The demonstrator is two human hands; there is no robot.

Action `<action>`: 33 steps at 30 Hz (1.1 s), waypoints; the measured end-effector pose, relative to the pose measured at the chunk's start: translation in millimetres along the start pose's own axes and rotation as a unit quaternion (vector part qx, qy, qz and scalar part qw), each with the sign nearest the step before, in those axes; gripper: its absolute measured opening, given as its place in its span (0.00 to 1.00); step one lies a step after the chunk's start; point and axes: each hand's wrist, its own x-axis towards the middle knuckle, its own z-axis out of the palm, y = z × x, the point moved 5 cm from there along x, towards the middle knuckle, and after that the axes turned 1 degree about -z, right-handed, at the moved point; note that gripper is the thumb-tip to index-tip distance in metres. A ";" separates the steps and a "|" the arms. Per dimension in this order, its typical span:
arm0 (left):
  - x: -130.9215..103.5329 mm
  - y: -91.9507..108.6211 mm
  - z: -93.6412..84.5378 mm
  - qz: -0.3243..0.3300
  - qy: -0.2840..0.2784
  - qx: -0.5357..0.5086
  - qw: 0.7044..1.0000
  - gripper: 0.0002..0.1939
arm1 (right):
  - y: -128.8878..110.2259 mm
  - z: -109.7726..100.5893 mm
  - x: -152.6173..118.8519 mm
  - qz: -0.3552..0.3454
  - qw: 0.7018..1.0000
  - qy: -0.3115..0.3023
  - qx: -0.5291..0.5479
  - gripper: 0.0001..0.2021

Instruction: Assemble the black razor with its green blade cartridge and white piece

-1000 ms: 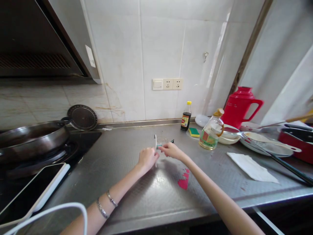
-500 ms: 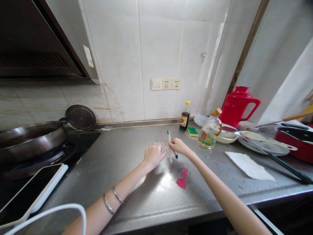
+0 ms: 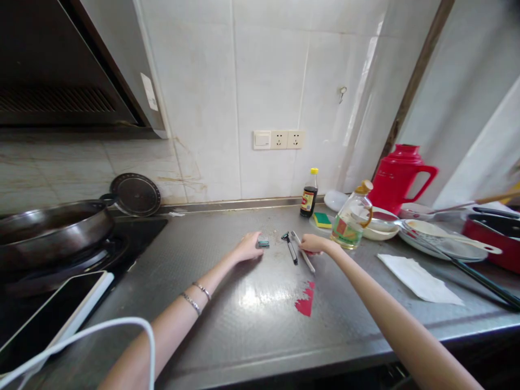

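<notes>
My right hand point(image 3: 313, 244) is closed on a thin white stick point(image 3: 307, 261) that looks like a toothbrush. It slants across the steel counter. Just left of it lies a black and silver razor point(image 3: 291, 251), its head pointing away from me. My left hand point(image 3: 247, 247) reaches from the left with thumb and fingers apart, around a small dark-green striped bundle point(image 3: 264, 244). I cannot tell what the bundle is or whether the fingers touch it. Nearer to me, a torn pink-red scrap point(image 3: 305, 301) lies flat.
A soy sauce bottle point(image 3: 309, 196), a sponge point(image 3: 322, 220) and an oil bottle point(image 3: 348, 221) stand behind my right hand. Farther right are a red thermos point(image 3: 396, 181), bowls and a white napkin point(image 3: 418, 278). At left are a pan point(image 3: 57, 230) on the stove and a phone point(image 3: 52, 314).
My hands have moved apart. The right hand has shifted right with the white stick, which now slants the other way. The razor and the striped bundle have come into clear view.
</notes>
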 end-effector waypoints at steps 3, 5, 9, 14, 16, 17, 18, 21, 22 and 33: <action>1.6 -0.5 3.0 0.000 0.000 -0.016 1.000 0.34 | 1.2 2.1 3.0 -0.002 1.000 -0.010 -0.007 0.15; 3.0 -0.1 4.6 0.001 -0.002 -0.024 1.000 0.34 | 2.2 3.2 3.8 0.000 1.000 -0.015 -0.011 0.16; 5.8 -0.1 6.1 -0.015 -0.003 -0.033 0.999 0.32 | 3.1 5.2 4.1 0.005 1.000 -0.016 -0.014 0.16; 5.9 1.0 4.6 -0.030 0.010 -0.035 0.999 0.30 | 1.8 4.0 2.3 0.002 1.000 0.002 -0.020 0.17; 5.1 0.9 4.4 -0.030 0.018 -0.036 0.999 0.29 | 1.3 1.6 0.4 0.003 1.000 0.016 -0.021 0.18; 4.6 0.7 4.4 -0.029 0.021 -0.038 0.999 0.29 | 1.1 -0.1 -0.9 0.003 0.999 0.024 -0.022 0.18; 4.0 0.3 4.4 -0.027 0.024 -0.041 0.999 0.29 | 0.7 -2.2 -2.3 0.002 0.999 0.033 -0.022 0.19; 2.0 -1.5 2.9 -0.034 0.037 -0.054 0.997 0.28 | -1.6 -11.2 -7.4 -0.006 0.997 0.078 -0.026 0.18; 1.4 -1.3 1.9 -0.034 0.042 -0.061 0.997 0.28 | -3.0 -14.9 -9.4 -0.008 0.995 0.097 -0.029 0.17; -2.3 63.2 -15.8 0.112 0.049 -0.125 0.984 0.30 | -56.8 -29.3 -37.7 -0.273 0.953 0.135 0.006 0.33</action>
